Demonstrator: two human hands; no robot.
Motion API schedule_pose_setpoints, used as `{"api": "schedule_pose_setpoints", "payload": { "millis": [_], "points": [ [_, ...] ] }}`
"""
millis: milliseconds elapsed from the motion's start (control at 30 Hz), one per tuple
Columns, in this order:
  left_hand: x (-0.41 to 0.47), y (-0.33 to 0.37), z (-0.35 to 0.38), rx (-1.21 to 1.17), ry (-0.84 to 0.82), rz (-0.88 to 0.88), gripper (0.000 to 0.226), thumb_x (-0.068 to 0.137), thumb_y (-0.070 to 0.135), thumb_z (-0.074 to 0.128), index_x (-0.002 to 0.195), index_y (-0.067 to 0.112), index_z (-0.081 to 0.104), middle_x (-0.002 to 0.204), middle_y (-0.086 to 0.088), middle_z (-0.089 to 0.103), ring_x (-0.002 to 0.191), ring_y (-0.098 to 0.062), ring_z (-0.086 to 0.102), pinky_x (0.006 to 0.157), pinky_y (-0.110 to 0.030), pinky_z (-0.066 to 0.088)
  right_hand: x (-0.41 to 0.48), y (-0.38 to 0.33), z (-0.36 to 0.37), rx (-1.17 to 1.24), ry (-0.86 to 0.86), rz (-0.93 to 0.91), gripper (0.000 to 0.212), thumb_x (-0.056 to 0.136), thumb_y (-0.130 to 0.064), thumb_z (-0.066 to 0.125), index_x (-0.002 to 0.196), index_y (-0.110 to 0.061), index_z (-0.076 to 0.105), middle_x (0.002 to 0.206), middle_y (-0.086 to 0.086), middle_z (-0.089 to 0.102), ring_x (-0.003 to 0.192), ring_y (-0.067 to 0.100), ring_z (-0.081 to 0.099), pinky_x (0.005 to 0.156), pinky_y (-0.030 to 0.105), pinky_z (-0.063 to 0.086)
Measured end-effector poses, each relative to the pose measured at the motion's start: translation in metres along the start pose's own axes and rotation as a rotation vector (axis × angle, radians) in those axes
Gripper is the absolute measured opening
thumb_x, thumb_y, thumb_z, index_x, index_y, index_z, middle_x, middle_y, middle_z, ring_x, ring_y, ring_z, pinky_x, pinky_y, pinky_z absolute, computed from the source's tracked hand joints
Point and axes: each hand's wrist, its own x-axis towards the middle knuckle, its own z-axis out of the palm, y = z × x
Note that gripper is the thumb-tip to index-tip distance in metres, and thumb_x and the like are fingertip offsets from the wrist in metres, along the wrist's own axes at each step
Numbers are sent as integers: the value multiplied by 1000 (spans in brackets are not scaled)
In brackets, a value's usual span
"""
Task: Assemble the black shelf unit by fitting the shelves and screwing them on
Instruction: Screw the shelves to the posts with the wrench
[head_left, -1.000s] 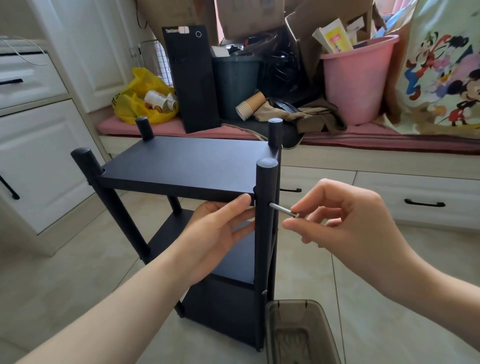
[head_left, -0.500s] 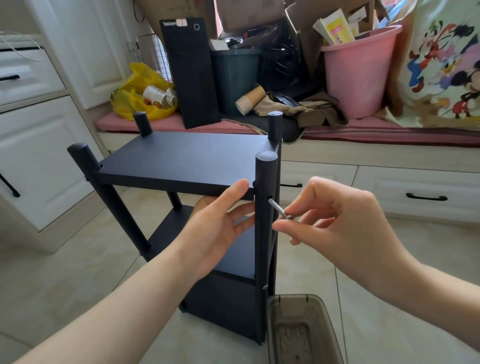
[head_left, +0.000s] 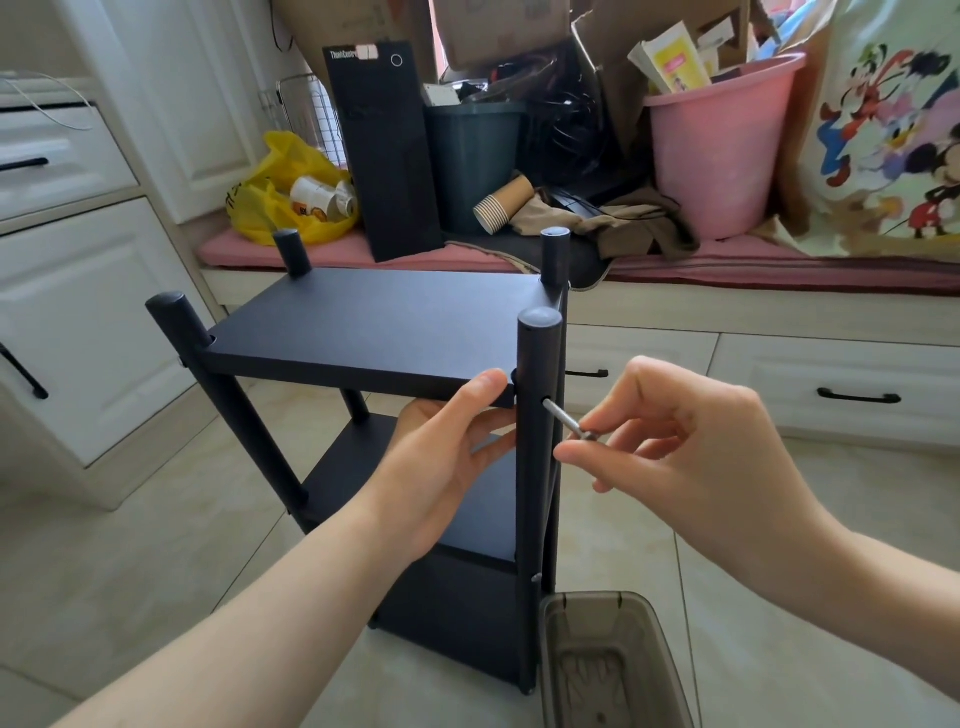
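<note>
Black shelf unit (head_left: 457, 623) stands upright on the tile floor (head_left: 130, 545), centre of view, right in front of you. Top shelf (head_left: 374, 322) sits level btwn the four posts; a middle shelf (head_left: 353, 462) shows below it.

Your L hand (head_left: 447, 457) is at the top shelf's front-R corner. Thumb is straight, laid along the shelf's front edge, tip just beside the front-R post (head_left: 537, 353). The other fingers are straight, slightly spread, under the shelf; can't tell if they touch its underside.

Your R hand (head_left: 691, 447) is just R of that post. Thumb + index pinch the head end of a silver screw (head_left: 566, 422); remaining fingers loosely curled, holding nothing. Screw's tip is in a hole in the post's side, about level w/ the shelf edge. Its shank is tilted, sloping down toward your hand, most of it outside the hole.

Smoky translucent plastic bin (head_left: 587, 596) is on the floor by the post's foot; touching or just beside, can't tell which.

Behind: bench w/ pink cushion (head_left: 753, 265) carrying a black ThinkCentre PC tower (head_left: 384, 156), dark green bin (head_left: 472, 161), stack of paper cups (head_left: 501, 205) on its side, yellow bag (head_left: 280, 171), pink bucket (head_left: 722, 145). White cabinets (head_left: 78, 312) on the L, drawers (head_left: 831, 364) under the bench.
</note>
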Motion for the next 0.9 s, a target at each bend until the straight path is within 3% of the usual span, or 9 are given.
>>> {"api": "schedule_pose_setpoints", "payload": {
  "millis": [133, 333, 533, 767, 900],
  "points": [
    [-1, 1, 1, -6, 8, 4, 31, 81, 44, 72, 95, 18, 80, 112, -14, 75, 105, -25, 72, 82, -27, 58, 2, 1, 0, 18, 5, 19, 27, 68, -15, 87, 69, -22, 61, 70, -4, 69, 56, 16, 68, 56, 22, 54],
    [-1, 0, 2, 2, 19, 17, 26, 77, 45, 71, 88, 23, 81, 109, -11, 76, 105, -22, 72, 79, -25, 58, 3, 2, 4, 36, -3, 39, 28, 69, -14, 86, 68, -23, 59, 70, -4, 69, 54, 16, 68, 56, 23, 54],
    [-1, -1, 1, 12, 9, 31, 25, 78, 45, 71, 88, 24, 81, 110, -11, 76, 107, -23, 72, 82, -25, 58, 7, 3, 8, -1, 18, 46, 28, 70, -17, 86, 69, -24, 59, 70, -6, 69, 56, 17, 68, 59, 35, 56],
    [-1, -1, 1, 34, 14, 29, 27, 79, 47, 70, 89, 25, 81, 110, -9, 76, 108, -21, 72, 86, -23, 57, 13, 7, 14, -19, 27, 37, 30, 71, -20, 86, 69, -30, 57, 70, -9, 69, 56, 15, 68, 59, 25, 53],
    [0, -1, -1, 38, 9, 31, 30, 82, 45, 69, 94, 19, 81, 113, -12, 75, 110, -22, 70, 92, -26, 57, 14, 9, 15, -3, 34, 30, 31, 71, -17, 86, 69, -30, 58, 72, -8, 70, 55, 15, 68, 59, 27, 54]
  ]
}}
